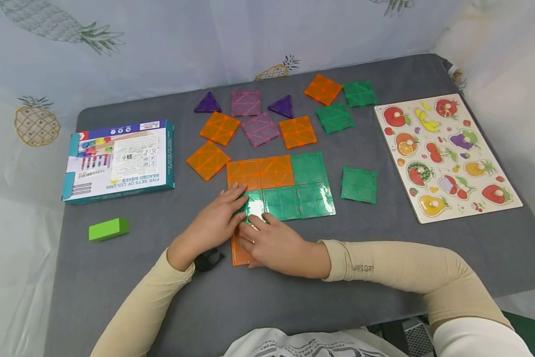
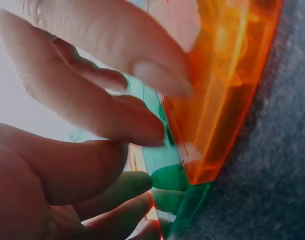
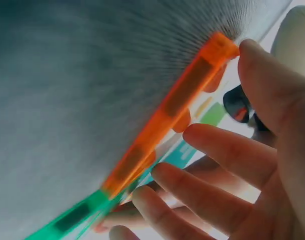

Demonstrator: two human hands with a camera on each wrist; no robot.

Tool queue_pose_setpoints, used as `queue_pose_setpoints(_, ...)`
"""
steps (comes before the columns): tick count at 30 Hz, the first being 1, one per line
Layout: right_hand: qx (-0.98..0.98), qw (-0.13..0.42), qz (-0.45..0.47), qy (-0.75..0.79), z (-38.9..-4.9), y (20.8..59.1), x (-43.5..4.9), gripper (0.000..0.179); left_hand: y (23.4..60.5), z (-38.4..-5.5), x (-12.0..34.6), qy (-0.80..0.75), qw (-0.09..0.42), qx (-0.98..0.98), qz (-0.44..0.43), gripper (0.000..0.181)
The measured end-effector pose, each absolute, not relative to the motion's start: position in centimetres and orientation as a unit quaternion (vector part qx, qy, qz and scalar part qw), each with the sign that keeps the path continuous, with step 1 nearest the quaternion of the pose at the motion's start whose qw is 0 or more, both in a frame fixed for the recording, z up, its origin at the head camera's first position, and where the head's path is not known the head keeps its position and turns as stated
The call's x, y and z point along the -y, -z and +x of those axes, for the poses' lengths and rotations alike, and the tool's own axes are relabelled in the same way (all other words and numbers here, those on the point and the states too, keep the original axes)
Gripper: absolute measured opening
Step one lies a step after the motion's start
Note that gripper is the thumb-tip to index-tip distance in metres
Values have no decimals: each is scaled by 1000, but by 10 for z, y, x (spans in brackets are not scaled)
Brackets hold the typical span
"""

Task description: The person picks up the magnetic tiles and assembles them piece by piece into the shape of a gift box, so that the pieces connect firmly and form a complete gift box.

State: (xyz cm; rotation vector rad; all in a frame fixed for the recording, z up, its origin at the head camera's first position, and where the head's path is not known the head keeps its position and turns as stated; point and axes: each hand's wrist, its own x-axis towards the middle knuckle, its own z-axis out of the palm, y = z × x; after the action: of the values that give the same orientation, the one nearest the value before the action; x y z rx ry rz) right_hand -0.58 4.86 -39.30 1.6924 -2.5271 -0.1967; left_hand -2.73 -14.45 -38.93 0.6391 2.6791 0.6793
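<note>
Orange tiles [image 1: 276, 172] and green tiles [image 1: 281, 203] lie edge to edge as a flat block on the table. My left hand [image 1: 213, 218] reaches over the block's left side, its fingertips on the tiles near an orange-green seam. Beneath my right hand [image 1: 278, 248] an orange tile [image 1: 239, 253] forms the block's near left corner, partly covered. The right wrist view has the thumb at one end of this orange tile [image 3: 167, 110], the other fingers spread and extended over it. Close up in the left wrist view, fingertips [image 2: 165, 82] meet an orange tile [image 2: 227, 90].
Loose orange, green and pink square tiles and two purple triangles [image 1: 281, 106] lie behind the block; one green tile [image 1: 359, 185] sits right of it. At left are a box [image 1: 120, 158] and a green block [image 1: 108, 229], at right a fruit puzzle board [image 1: 447, 158].
</note>
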Motion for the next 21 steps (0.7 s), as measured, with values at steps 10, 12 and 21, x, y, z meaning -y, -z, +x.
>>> queue_pose_setpoints(10,928,28,367,-61,-63,364,-142,45,389,-22,140,-174,155,-947,221,65)
queue_pose_setpoints(12,946,3,317,-60,-74,360,-164,50,390,-21,140,-173,149,-948,221,65)
queue_pose_setpoints(21,959,-176,218,-42,-92,354,-221,74,393,-20,140,-174,145,-949,219,66)
